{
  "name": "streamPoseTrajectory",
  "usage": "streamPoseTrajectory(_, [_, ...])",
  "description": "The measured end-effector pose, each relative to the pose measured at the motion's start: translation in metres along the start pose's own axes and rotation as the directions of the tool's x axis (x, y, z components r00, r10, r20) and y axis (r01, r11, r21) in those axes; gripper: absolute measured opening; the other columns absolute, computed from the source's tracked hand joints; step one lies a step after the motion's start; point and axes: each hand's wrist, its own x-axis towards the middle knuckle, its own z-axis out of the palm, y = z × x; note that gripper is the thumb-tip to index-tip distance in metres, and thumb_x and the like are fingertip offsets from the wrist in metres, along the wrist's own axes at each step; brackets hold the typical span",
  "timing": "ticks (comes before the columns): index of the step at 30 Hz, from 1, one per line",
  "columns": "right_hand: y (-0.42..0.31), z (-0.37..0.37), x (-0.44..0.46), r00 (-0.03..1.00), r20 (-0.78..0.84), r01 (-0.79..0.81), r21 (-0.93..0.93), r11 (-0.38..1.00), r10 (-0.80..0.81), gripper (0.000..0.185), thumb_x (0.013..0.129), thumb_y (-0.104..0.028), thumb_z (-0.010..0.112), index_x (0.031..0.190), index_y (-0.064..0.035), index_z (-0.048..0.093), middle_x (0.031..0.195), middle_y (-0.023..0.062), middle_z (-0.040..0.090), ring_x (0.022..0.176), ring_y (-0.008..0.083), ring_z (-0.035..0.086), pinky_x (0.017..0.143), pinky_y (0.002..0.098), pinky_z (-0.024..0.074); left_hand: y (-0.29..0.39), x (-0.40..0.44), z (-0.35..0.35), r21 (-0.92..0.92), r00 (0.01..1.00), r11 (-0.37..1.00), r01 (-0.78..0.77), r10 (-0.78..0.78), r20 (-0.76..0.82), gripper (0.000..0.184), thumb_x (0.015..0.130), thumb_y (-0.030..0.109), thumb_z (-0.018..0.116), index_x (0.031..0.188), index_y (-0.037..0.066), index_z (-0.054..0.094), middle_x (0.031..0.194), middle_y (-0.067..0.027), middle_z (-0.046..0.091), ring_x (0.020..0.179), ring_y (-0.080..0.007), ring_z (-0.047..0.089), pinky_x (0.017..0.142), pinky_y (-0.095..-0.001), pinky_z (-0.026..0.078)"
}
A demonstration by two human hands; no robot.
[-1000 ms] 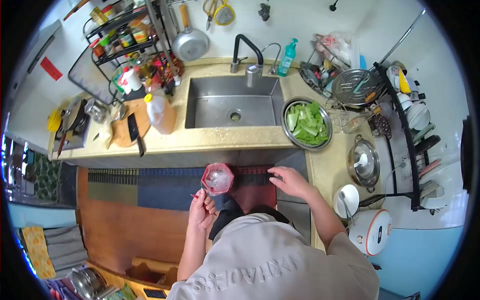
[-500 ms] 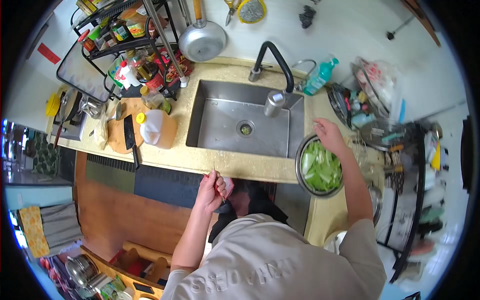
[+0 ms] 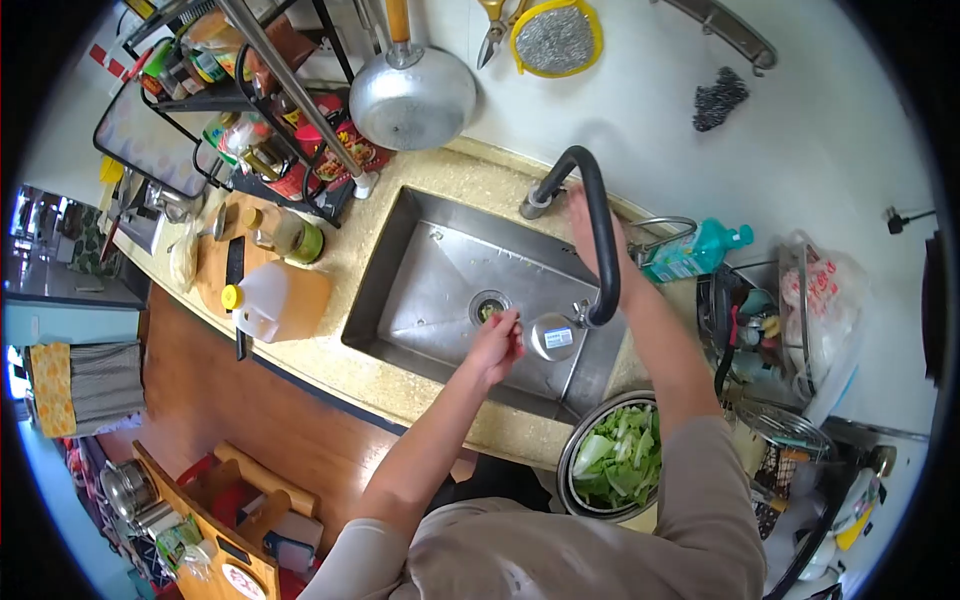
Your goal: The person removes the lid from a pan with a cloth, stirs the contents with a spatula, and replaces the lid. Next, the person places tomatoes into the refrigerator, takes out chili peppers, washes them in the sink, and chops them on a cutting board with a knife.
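My left hand (image 3: 497,347) is closed in a pinch above the steel sink (image 3: 400,310), near the drain (image 3: 489,306). Whatever its fingers hold is hidden now; a thin reddish thing showed there earlier. Behind the curved black faucet (image 3: 603,230) is my right hand (image 3: 592,232), fingers seemingly stretched out beside the faucet's base. The spout partly covers this hand, so contact with the lever cannot be made out. The metal spray head (image 3: 552,338) hangs over the sink, just right of my left hand. Cut leafy greens (image 3: 618,458) fill a steel bowl (image 3: 570,490) below my right forearm.
Left of the sink stand a jug with a yellow cap (image 3: 280,300), a glass bottle (image 3: 295,238) and a cutting board (image 3: 212,265) with a black knife. A teal soap bottle (image 3: 695,252) is behind the sink's right corner. A loaded black rack (image 3: 215,95) stands at the back left.
My left hand has moved from in front of the counter to over the sink. My right hand has gone from beside the bowl to the faucet's base. The view has shifted and turned.
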Motion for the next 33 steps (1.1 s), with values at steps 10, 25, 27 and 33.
streamPoseTrajectory(10, [-0.036,-0.038,-0.034,0.910,0.285,-0.412,0.710,0.571,0.302,0.045,0.089,-0.008,0.051,0.132,0.0062,0.049,0.126,0.0275,0.055,0.122,0.0371,0.052,0.104,0.0456,0.0399,-0.028,0.051,0.041,0.018,0.995,1.000,-0.025,0.024,0.093,0.023,0.096,0.034,0.062,0.085,0.015,0.057,0.067,0.0011,0.054,0.050,-0.0100,0.049,0.042,-0.0268,0.037])
streamPoseTrajectory(25, [-0.155,-0.053,-0.058,0.514,0.844,-0.531,0.174,-0.829,-0.152,0.032,0.103,-0.032,0.045,0.095,-0.0044,0.059,0.076,0.0058,0.058,0.070,0.0114,0.054,0.051,0.0279,0.0430,-0.015,0.040,0.000,-0.002,0.998,0.999,-0.050,0.050,0.037,0.044,0.103,0.049,0.035,0.120,0.014,0.055,0.070,0.0004,0.055,0.044,-0.0107,0.041,0.037,-0.0286,0.032])
streamPoseTrajectory(27, [-0.177,-0.067,-0.059,0.547,0.837,-0.530,0.318,-0.786,-0.030,0.033,0.103,-0.033,0.045,0.095,-0.0042,0.058,0.076,0.0058,0.058,0.068,0.0117,0.054,0.051,0.0281,0.0431,0.001,0.033,0.005,0.011,0.998,1.000,0.004,-0.003,-0.060,0.048,0.102,0.052,0.034,0.124,0.015,0.055,0.070,0.0005,0.054,0.044,-0.0105,0.040,0.037,-0.0283,0.031])
streamPoseTrajectory(33, [-0.153,-0.058,-0.048,0.496,0.862,-0.541,0.207,-0.815,-0.110,0.034,0.103,-0.035,0.043,0.093,-0.0056,0.056,0.077,0.0042,0.060,0.058,0.0121,0.052,0.048,0.0253,0.0416,0.013,0.021,-0.010,-0.146,0.988,0.986,0.081,-0.061,0.142,0.057,0.102,0.055,0.030,0.121,0.011,0.060,0.066,-0.0009,0.051,0.046,-0.0098,0.041,0.037,-0.0255,0.028])
